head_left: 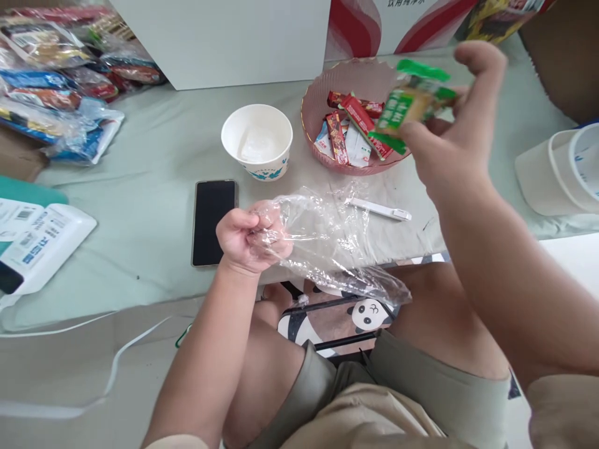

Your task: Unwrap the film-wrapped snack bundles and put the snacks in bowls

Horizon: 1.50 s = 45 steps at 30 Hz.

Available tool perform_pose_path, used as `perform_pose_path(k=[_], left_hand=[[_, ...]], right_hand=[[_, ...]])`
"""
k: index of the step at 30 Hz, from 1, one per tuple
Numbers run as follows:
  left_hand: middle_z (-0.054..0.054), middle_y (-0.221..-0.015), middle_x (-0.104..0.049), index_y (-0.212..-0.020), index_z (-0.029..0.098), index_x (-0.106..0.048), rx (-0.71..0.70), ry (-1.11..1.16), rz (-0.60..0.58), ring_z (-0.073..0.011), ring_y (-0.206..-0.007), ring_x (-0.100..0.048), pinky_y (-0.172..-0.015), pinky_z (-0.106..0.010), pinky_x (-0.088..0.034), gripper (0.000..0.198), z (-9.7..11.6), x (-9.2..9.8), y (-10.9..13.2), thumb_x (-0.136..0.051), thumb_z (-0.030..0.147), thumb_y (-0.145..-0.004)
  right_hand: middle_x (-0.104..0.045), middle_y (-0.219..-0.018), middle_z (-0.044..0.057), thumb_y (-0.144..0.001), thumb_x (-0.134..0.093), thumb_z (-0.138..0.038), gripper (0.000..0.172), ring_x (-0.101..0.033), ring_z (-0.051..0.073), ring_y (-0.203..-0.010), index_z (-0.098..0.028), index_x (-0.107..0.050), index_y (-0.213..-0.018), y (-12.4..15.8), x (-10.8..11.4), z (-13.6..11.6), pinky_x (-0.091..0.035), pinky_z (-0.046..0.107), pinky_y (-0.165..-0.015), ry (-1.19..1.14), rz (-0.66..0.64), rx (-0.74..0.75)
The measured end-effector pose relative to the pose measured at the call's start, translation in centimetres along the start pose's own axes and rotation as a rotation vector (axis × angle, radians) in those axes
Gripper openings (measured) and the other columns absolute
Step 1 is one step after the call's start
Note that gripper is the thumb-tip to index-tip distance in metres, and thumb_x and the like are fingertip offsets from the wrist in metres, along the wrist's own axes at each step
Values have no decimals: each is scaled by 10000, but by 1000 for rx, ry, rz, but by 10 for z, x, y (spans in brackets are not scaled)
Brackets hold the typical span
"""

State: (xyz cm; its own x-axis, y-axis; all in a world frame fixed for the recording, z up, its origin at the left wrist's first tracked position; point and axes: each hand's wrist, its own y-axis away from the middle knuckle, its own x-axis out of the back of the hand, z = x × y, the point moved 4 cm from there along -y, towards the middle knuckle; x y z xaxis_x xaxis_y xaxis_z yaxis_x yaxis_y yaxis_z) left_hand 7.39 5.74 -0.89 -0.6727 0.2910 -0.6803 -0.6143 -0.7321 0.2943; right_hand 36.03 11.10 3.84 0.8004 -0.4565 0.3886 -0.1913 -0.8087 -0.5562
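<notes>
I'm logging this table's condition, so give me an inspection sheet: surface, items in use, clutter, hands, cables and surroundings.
Surface: table covered in pale green cloth, lightly creased.
Items in use: clear plastic bag, green-ended packet, pink bowl holding red-wrapped snacks.
Clutter: white paper cup, phone, slim white tool; heaped packaged goods at far left.
Hands: left hand grips the bag; right hand holds the packet, which overlaps the bowl's right side in this view.
Cables: nothing seen for certain; a white strip, material unclear, runs below the table's front edge at left.
Surroundings: large white box at the back, white tub at right.
</notes>
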Motion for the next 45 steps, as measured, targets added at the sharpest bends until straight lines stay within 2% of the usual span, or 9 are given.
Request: perform_pose_path(k=[6,10,13,20,24,31,36,39,45], left_hand=[[132,-395,68,-509,258,-219,20,67,64,-31,-265,16,-268,-209,-100,564,-1,5,6,-696,535,-625],[122,-387,73,-523,260,-298,35,102,116,-35,-259,82,-250,-208,-37,492,-3,7,8,-538,583,-806],[127,-389,71,-546,265,-307,54,97,127,-33,-263,118,-242,-210,1,498,-8,7,7,-499,595,-864],[143,-408,95,-541,280,-333,64,-37,16,-44,-256,82,-239,-230,-5,476,-2,13,4,-656,571,-733],[140,-411,-25,-551,242,-460,31,-140,-53,-16,-309,0,-290,-202,-61,381,17,18,3,-807,390,-608],[95,-475,-384,-653,196,-643,-211,-296,319,-10,-390,-259,-386,-159,-232,201,28,28,-15,-802,142,-542],[97,-502,-435,-708,207,-623,-314,-177,425,-34,-452,-387,-445,-150,-365,284,26,26,-20,-823,71,-559],[73,-603,-516,-791,222,-634,-281,-139,467,-66,-531,-528,-462,-170,-422,280,23,23,-17,-863,173,-637],[80,-582,-427,-750,216,-606,-287,-286,540,-11,-396,-308,-345,-162,-137,269,22,24,-18,-865,166,-698]], right_hand=[[-675,-1234,73,-657,-688,0,693,-626,266,-1182,-247,-626,-1302,-32,-15,-5,-503,479,-1065,342,-216,-10],[-638,-1426,154,-837,-631,-149,612,-602,279,-1346,-196,-550,-1442,32,-19,-46,-510,463,-1127,235,-543,413],[-532,-1584,173,-864,-709,-481,788,-463,366,-1518,-197,-449,-1552,88,-39,-54,-393,606,-1237,138,-710,432],[-799,-985,31,-1032,-464,-298,280,-773,213,-1049,-249,-740,-1036,94,-43,-57,-482,482,-1179,17,-384,288],[-743,-699,-10,-1070,-483,-342,309,-688,109,-597,-242,-745,-940,85,-10,-70,-606,278,-740,-52,-361,180],[-582,-481,-49,-920,-662,-292,164,-496,78,-331,-176,-775,-898,85,21,-50,-313,187,-319,-161,-251,-424],[-429,-361,-63,-834,-616,-337,235,-354,88,-301,-155,-754,-778,80,24,-28,-327,241,-354,-298,-180,-725],[-593,-474,-5,-821,-615,-358,268,-509,79,-444,-161,-751,-702,80,24,-20,-429,223,-504,-267,-193,-710],[-684,-548,19,-805,-708,-516,357,-615,119,-468,-166,-733,-739,81,17,-15,-422,241,-487,-255,-189,-715]])
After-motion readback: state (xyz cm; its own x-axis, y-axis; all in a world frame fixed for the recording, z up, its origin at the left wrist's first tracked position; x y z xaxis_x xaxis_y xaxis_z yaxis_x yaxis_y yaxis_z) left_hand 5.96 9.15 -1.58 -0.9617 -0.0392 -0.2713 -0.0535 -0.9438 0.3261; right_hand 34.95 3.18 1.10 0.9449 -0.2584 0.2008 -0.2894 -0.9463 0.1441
